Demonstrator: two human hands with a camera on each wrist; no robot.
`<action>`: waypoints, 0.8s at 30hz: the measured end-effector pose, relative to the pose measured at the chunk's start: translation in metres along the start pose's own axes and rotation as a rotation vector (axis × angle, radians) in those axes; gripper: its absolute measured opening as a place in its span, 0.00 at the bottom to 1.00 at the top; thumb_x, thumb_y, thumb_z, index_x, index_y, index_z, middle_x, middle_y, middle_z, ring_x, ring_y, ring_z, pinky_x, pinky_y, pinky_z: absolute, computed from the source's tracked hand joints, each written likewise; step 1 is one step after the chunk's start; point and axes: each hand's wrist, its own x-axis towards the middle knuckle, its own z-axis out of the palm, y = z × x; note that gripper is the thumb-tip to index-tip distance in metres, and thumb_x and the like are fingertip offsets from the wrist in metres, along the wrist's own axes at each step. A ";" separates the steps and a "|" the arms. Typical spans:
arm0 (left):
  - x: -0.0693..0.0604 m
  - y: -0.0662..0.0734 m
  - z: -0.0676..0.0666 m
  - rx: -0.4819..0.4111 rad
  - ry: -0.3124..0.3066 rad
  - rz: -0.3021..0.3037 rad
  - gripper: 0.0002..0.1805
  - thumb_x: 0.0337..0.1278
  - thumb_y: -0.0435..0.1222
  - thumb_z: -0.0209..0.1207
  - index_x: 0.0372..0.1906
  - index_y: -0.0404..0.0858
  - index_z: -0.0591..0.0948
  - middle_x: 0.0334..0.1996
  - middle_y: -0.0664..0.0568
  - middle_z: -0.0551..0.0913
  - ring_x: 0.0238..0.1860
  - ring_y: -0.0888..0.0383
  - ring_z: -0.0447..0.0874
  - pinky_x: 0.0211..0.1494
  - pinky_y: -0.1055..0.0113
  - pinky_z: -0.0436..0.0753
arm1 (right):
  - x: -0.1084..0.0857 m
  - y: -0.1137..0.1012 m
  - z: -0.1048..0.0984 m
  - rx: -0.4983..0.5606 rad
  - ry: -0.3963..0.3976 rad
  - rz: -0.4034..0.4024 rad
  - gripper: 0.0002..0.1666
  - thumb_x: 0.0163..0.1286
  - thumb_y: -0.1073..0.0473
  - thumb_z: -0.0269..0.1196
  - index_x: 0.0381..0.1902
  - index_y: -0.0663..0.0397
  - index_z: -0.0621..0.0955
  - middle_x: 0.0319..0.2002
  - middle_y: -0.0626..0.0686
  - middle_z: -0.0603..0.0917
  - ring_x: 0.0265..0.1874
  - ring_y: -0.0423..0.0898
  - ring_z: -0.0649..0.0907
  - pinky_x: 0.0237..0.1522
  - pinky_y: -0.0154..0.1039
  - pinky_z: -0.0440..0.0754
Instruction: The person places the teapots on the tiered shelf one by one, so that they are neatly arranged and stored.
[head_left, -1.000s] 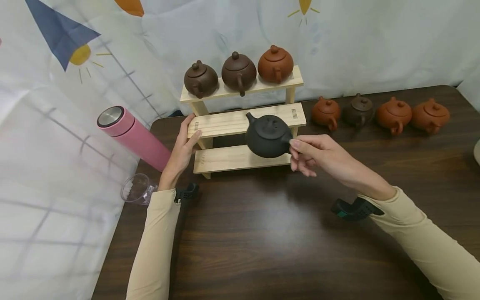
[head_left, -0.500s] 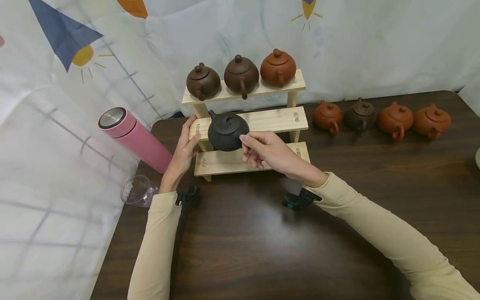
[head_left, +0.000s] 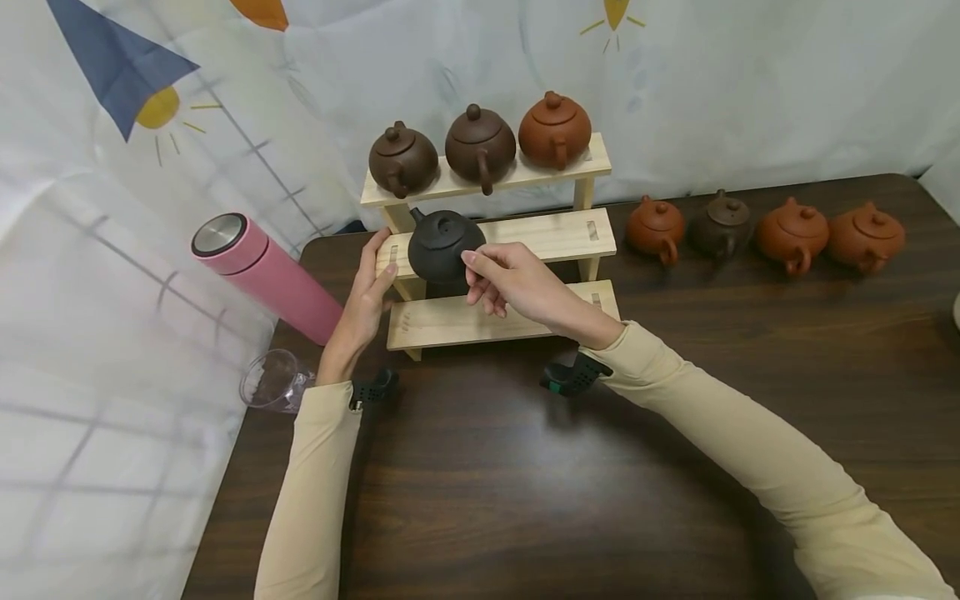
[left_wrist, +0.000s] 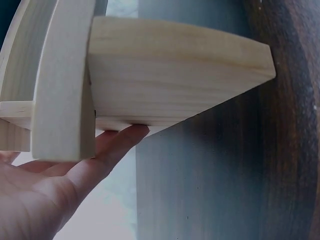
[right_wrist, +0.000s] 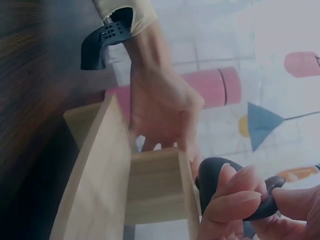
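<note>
The black teapot (head_left: 435, 254) looks matt, the rack (head_left: 540, 237) smooth wood, the table (head_left: 570, 500) glossy wood-grain, the curtain (head_left: 750, 92) cloth.

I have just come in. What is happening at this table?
A person's right hand holds a black teapot at the left end of the middle shelf of a wooden stand. The left hand grips that end. Whether the teapot touches the shelf, I cannot tell. Three teapots stand on the top shelf, and four more on the table at right.
</note>
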 end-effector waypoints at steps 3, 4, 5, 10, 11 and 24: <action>0.000 0.000 0.000 0.000 -0.001 -0.004 0.34 0.83 0.43 0.39 0.85 0.44 0.46 0.76 0.40 0.54 0.65 0.48 0.63 0.60 0.37 0.71 | 0.002 0.003 0.002 -0.009 -0.002 0.009 0.21 0.87 0.56 0.51 0.33 0.62 0.76 0.29 0.59 0.84 0.19 0.42 0.77 0.23 0.34 0.73; 0.000 0.001 0.000 0.002 -0.001 -0.004 0.34 0.83 0.42 0.39 0.85 0.44 0.46 0.76 0.40 0.54 0.65 0.48 0.63 0.60 0.36 0.71 | 0.003 0.004 0.004 -0.010 -0.003 0.010 0.21 0.87 0.56 0.51 0.33 0.62 0.77 0.30 0.60 0.84 0.19 0.42 0.77 0.23 0.34 0.73; 0.000 0.001 0.000 0.003 -0.001 -0.004 0.34 0.83 0.42 0.39 0.85 0.44 0.46 0.76 0.40 0.54 0.65 0.48 0.63 0.60 0.35 0.71 | 0.003 0.004 0.005 -0.010 -0.004 0.009 0.21 0.86 0.56 0.51 0.33 0.62 0.77 0.30 0.59 0.84 0.19 0.42 0.77 0.23 0.34 0.73; 0.000 0.000 0.000 -0.008 0.007 -0.005 0.34 0.82 0.42 0.39 0.85 0.43 0.46 0.76 0.39 0.54 0.66 0.44 0.63 0.62 0.30 0.69 | 0.007 0.007 0.015 -0.001 -0.025 0.002 0.21 0.86 0.54 0.51 0.38 0.67 0.79 0.32 0.62 0.85 0.18 0.42 0.76 0.22 0.34 0.72; 0.000 0.000 0.000 -0.008 0.008 -0.005 0.34 0.82 0.42 0.39 0.85 0.43 0.47 0.76 0.39 0.54 0.66 0.44 0.63 0.62 0.30 0.69 | 0.008 0.008 0.017 0.001 -0.029 0.002 0.22 0.87 0.54 0.51 0.39 0.68 0.79 0.32 0.62 0.86 0.18 0.42 0.76 0.22 0.34 0.72; -0.001 0.001 -0.001 0.009 -0.010 -0.005 0.34 0.82 0.44 0.38 0.85 0.44 0.45 0.80 0.40 0.49 0.74 0.41 0.56 0.66 0.24 0.62 | 0.014 0.002 0.039 0.126 -0.038 0.008 0.21 0.86 0.54 0.52 0.50 0.68 0.82 0.30 0.54 0.86 0.17 0.42 0.74 0.23 0.34 0.71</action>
